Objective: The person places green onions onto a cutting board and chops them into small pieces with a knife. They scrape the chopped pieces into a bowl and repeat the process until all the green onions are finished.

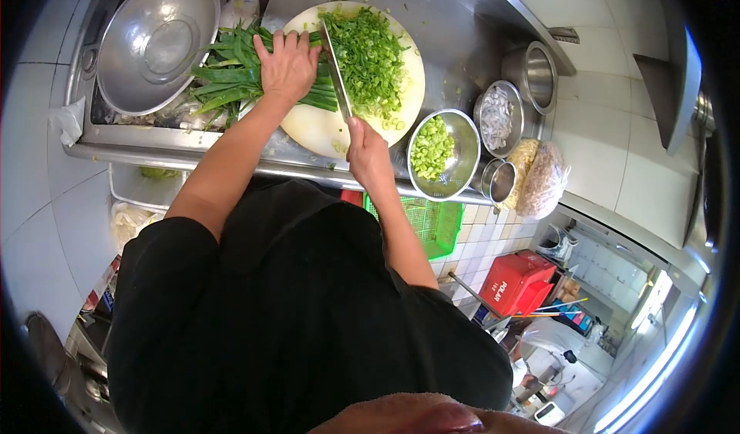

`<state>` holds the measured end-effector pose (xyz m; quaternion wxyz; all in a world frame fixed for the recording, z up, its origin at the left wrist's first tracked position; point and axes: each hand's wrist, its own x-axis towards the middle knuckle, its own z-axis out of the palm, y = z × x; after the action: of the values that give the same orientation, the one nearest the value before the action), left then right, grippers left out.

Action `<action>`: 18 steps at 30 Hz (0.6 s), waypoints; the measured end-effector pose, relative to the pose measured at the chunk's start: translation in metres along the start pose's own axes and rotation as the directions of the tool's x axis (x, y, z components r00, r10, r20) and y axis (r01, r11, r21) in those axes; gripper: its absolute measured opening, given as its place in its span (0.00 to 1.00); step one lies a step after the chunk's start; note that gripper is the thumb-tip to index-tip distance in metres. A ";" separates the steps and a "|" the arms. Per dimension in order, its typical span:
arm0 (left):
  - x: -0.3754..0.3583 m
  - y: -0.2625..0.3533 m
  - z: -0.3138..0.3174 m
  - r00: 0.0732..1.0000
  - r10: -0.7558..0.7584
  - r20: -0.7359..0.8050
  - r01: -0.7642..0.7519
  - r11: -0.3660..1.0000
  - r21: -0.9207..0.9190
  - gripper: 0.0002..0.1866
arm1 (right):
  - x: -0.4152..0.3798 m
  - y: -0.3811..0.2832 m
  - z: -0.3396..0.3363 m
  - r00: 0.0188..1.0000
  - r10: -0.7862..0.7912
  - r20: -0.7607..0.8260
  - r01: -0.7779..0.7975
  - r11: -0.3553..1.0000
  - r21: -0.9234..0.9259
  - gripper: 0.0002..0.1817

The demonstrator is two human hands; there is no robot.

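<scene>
My left hand (289, 65) presses down on a bunch of long green onions (231, 74), its fingers curled over the stalks close to the blade. In my right hand (370, 155) is the handle of a kitchen knife (336, 72). The blade lies across the cut end of the bunch on a round, pale cutting board (312, 137). Right of the blade, a heap of chopped green onions (368, 52) covers much of the board. The leafy ends of the bunch stick out past the board's left edge.
A big metal bowl (158, 41) stands over the sink at left. Right of the board are a bowl of chopped green pieces (432, 150), a bowl of whitish pieces (497, 118), steel containers (530, 75) and filled plastic bags (542, 179). Below are a green basket (439, 230) and a red box (516, 281).
</scene>
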<state>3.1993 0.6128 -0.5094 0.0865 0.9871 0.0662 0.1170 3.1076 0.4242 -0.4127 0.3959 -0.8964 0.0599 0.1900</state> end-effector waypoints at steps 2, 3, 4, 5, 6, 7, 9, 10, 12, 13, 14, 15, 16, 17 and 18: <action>0.000 0.001 0.000 1.000 0.004 0.009 -0.004 1.000 0.005 0.23 | -0.001 0.009 0.014 0.996 -0.073 -0.060 0.069 0.996 -0.052 0.28; 0.000 0.001 0.000 1.000 0.008 0.013 -0.008 1.000 0.007 0.23 | 0.015 0.012 0.025 0.996 -0.079 -0.049 0.076 0.995 -0.064 0.28; 0.000 0.001 0.000 1.000 0.011 0.017 -0.011 1.000 0.008 0.23 | 0.042 0.012 0.035 0.996 -0.086 -0.041 0.082 0.994 -0.075 0.28; -0.001 0.001 -0.002 1.000 0.015 0.023 -0.015 1.000 0.008 0.23 | 0.063 0.005 0.043 0.991 -0.121 -0.049 0.117 0.990 -0.077 0.28; 0.000 0.001 -0.004 1.000 0.019 0.022 -0.019 1.000 0.010 0.23 | 0.083 -0.003 0.046 0.985 -0.162 -0.060 0.157 0.984 -0.080 0.29; 0.001 0.000 -0.004 1.000 0.020 0.019 -0.020 1.000 0.006 0.23 | 0.101 -0.008 0.047 0.991 -0.129 -0.030 0.127 0.991 -0.038 0.29; 0.001 -0.001 -0.001 1.000 0.026 0.013 -0.026 1.000 -0.005 0.22 | 0.120 -0.018 0.043 0.998 -0.062 0.028 0.061 0.997 0.042 0.29; 0.000 -0.001 0.001 1.000 0.026 -0.001 -0.026 1.000 -0.011 0.22 | 0.118 -0.020 0.038 0.997 -0.071 0.019 0.070 0.996 0.054 0.30; -0.001 -0.002 0.005 1.000 0.022 -0.022 -0.023 0.999 -0.024 0.22 | 0.108 -0.022 0.025 0.998 -0.063 0.014 0.062 0.995 0.076 0.30; 0.000 -0.002 0.005 1.000 0.024 -0.020 -0.024 1.000 -0.019 0.22 | 0.099 -0.025 0.018 0.999 -0.049 0.018 0.047 0.995 0.086 0.30; 0.000 -0.003 0.006 1.000 0.024 -0.016 -0.025 1.000 -0.014 0.22 | 0.080 -0.024 0.009 0.999 -0.013 0.034 0.010 0.995 0.096 0.30; 0.000 -0.003 0.007 1.000 0.024 -0.011 -0.024 1.000 -0.009 0.22 | 0.062 -0.020 0.005 0.999 0.013 0.045 -0.017 0.996 0.089 0.30; 0.000 -0.003 0.008 0.999 0.019 -0.027 -0.019 1.000 -0.004 0.22 | 0.044 -0.016 0.000 0.998 0.039 0.056 -0.043 0.996 0.082 0.29; 0.000 -0.002 0.010 0.999 0.014 -0.044 -0.014 1.000 0.003 0.22 | 0.027 -0.009 -0.001 0.997 0.054 0.062 -0.058 0.996 0.061 0.29; 0.001 -0.002 0.012 0.998 0.011 -0.061 -0.011 1.000 0.010 0.22 | 0.015 -0.003 -0.001 0.995 0.070 0.067 -0.073 0.997 0.041 0.29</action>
<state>3.2024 0.6132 -0.5210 0.0789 0.9839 0.0640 0.1470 3.1224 0.4264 -0.4154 0.4098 -0.8782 0.0829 0.2321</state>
